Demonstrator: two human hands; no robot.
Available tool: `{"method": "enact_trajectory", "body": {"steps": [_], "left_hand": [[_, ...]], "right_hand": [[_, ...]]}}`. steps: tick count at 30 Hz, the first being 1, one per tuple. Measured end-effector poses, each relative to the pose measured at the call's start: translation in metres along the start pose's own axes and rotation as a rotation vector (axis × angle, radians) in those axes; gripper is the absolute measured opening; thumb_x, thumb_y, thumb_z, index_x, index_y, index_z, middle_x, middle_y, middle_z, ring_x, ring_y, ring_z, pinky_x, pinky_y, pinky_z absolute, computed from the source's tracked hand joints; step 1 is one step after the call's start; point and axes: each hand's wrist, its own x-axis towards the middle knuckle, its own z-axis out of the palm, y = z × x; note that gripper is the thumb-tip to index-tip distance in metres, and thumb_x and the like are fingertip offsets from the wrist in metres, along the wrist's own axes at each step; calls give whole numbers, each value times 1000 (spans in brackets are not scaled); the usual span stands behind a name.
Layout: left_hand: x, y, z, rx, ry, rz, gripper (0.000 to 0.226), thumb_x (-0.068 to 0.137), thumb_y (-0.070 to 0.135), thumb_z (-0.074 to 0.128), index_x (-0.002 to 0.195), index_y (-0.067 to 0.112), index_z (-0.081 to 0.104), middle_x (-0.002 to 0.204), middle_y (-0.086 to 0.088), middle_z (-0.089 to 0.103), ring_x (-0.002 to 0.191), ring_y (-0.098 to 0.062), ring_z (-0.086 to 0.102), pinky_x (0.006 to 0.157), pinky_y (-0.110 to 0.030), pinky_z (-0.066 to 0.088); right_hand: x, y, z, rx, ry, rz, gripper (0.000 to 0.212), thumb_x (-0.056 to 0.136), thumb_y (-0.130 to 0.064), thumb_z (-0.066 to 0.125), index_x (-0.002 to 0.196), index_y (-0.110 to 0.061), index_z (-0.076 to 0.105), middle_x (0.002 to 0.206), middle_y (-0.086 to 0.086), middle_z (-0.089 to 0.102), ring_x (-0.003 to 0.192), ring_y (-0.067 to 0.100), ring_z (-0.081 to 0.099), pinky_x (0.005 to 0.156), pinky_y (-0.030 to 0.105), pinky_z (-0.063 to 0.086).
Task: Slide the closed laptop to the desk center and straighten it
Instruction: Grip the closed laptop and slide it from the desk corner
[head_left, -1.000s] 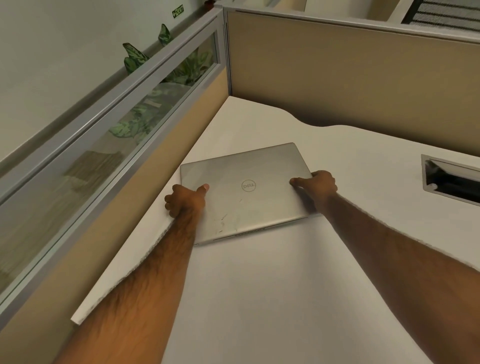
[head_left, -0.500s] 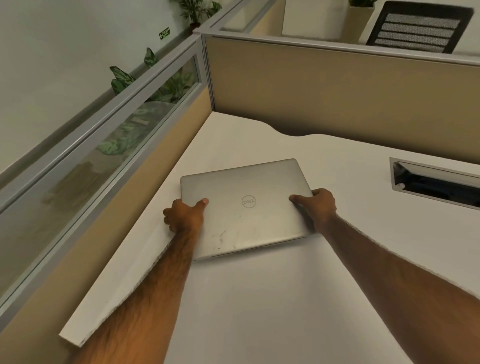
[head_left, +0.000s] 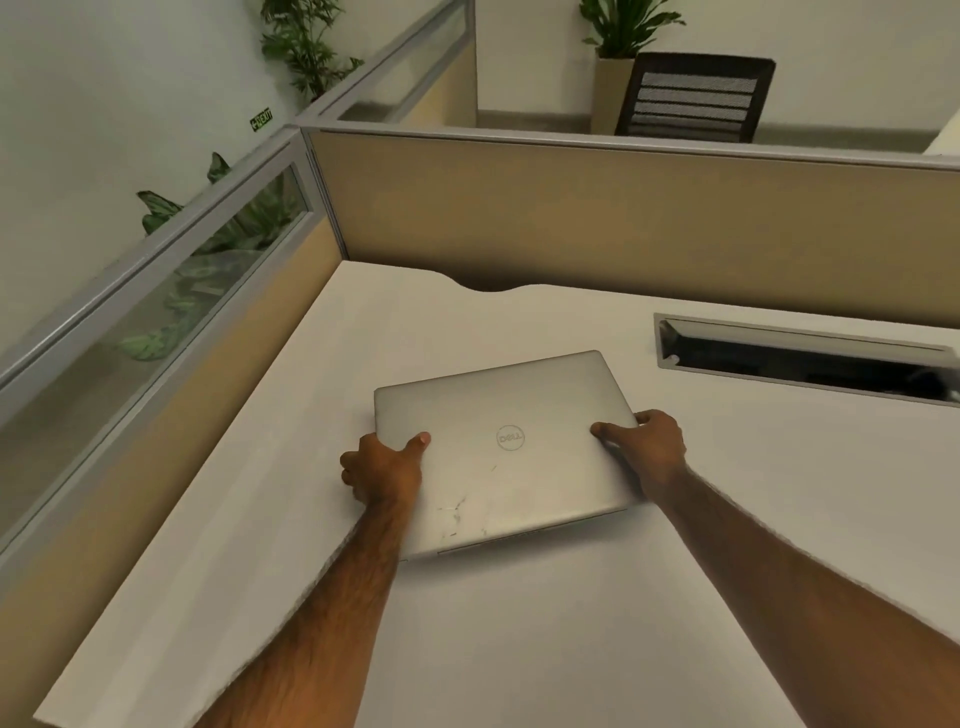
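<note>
Closed laptop (head_left: 511, 452) lies flat on bench (head_left: 519, 623), skewed, near cable slot (head_left: 805, 358). Left hand (head_left: 382, 470) grips its left edge, thumb on lid; right hand (head_left: 649, 447) clamps right edge, fingers curled.

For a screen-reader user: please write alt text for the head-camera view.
Two bare hands, left hand and right hand, grip the side edges of a closed silver laptop lying slightly askew on a white cubicle desk, left of a rectangular cable slot.
</note>
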Motion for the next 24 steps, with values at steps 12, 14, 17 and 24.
{"method": "enact_trajectory", "body": {"steps": [12,14,17,24], "left_hand": [[-103,18,68,72,-84,76,77,75,49,81,131,2,56,131,-23,49,124,-43,47,97,-51,49],[-118,16,79,76,-98,80,77,75,48,81,131,2,56,132,-23,49,124,-42,47,97,-51,49],[-137,12,93,87,-113,76,77,76,48,81,132,2,55,132,-23,48,125,-43,47,98,-51,49],[-160,6,116,114,-125,88,75,78,48,79,133,3,54,134,-22,47,127,-43,45,99,-51,47]], "right_hand": [[-7,75,-116,27,87,103,60,67,-40,92,112,-9,67,117,12,72,108,37,68,95,54,58],[-8,87,-130,31,96,117,58,67,-40,92,109,-9,67,115,12,73,107,37,69,94,54,58],[-6,103,-147,38,100,125,54,67,-39,92,105,-9,68,113,12,74,104,37,70,92,53,59],[2,129,-171,87,63,143,42,65,-34,93,89,-12,67,105,12,76,98,37,73,90,55,61]]}}
